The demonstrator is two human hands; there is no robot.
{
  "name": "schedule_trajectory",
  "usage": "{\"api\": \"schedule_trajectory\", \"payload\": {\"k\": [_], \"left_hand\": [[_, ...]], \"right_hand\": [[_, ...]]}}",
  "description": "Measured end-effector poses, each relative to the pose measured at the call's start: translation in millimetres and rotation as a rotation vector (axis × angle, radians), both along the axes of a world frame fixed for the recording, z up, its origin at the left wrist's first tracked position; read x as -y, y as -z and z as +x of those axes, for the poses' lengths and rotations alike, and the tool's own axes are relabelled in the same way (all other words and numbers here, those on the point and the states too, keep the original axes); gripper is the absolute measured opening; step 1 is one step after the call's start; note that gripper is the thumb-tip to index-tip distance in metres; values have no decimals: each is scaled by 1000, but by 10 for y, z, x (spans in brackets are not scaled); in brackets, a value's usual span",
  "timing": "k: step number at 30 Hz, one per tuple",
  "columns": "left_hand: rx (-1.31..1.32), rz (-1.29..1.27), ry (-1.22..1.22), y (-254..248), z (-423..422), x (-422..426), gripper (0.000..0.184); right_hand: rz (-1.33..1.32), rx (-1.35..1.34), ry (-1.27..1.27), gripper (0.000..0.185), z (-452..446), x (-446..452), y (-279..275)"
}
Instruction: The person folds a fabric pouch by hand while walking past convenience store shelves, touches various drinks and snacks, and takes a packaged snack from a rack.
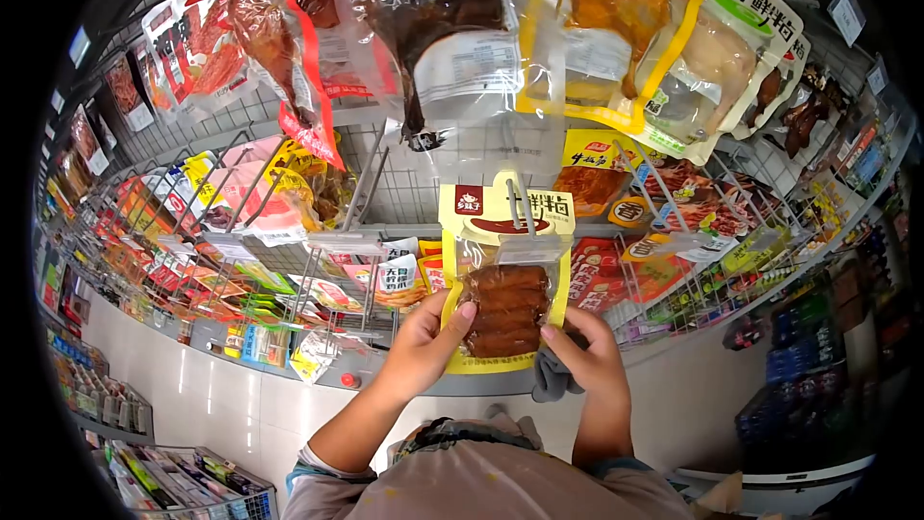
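Observation:
A yellow-edged package [505, 313] with brown meat pieces behind a clear window hangs at a metal hook in the middle of the rack. My left hand [430, 345] grips its lower left edge, thumb on the front. On the lower right edge my right hand [585, 351] has its thumb on the front and its fingers behind. A dark grey cloth-like item [553, 377] shows beside my right hand; what holds it is unclear. Above hang a clear pack of dark meat [452, 29] and a yellow-edged pack [616, 19].
A wire rack [371, 169] with protruding hooks and many packs curves around both sides. A red-edged pack [265, 39] hangs at the upper left. Below, a red round object [350, 380] is near the shelf edge. Baskets of goods [183, 481] stand at the lower left, dark shelves [818, 376] at the right.

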State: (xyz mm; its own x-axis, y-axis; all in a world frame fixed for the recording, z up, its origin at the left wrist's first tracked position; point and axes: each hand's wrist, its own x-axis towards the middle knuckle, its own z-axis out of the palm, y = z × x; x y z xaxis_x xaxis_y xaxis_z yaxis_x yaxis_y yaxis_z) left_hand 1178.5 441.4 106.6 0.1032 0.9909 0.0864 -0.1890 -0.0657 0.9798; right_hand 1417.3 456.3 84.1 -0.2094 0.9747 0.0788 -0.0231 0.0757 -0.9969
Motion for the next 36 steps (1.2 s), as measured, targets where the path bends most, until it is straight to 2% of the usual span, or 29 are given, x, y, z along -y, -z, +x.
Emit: {"api": "schedule_trajectory", "payload": {"k": [9, 12, 16, 19, 23, 26, 28, 30, 31, 34, 36], "left_hand": [[83, -21, 132, -185, 29, 340, 51], [180, -169, 195, -255, 49, 477, 53], [226, -263, 287, -379, 62, 665, 55], [207, -273, 354, -432, 21, 783, 57], [232, -263, 445, -444, -5, 860, 61], [204, -248, 492, -341, -81, 891, 62], [166, -254, 515, -200, -164, 886, 62], [70, -281, 514, -19, -262, 902, 60], [109, -258, 517, 63, -305, 903, 58], [143, -303, 532, 317, -470, 903, 46], [67, -351, 539, 476, -635, 925, 43]], "right_hand": [[-68, -43, -108, 31, 142, 314, -304], [-101, -67, -142, 33, 226, 396, -303], [-155, -243, -90, 38, 350, 570, -243], [-287, -302, -126, 41, 446, 654, -289], [-250, -364, -166, 41, 450, 746, -240], [-321, -395, -163, 40, 350, 824, -289], [-496, -257, -26, 38, 284, 871, -297], [-460, -131, -123, 22, 204, 851, -227], [-442, -69, -152, 18, 177, 854, -121], [-525, -42, -291, 17, 116, 736, 194], [-370, 28, -529, 19, -32, 710, 315]]}}
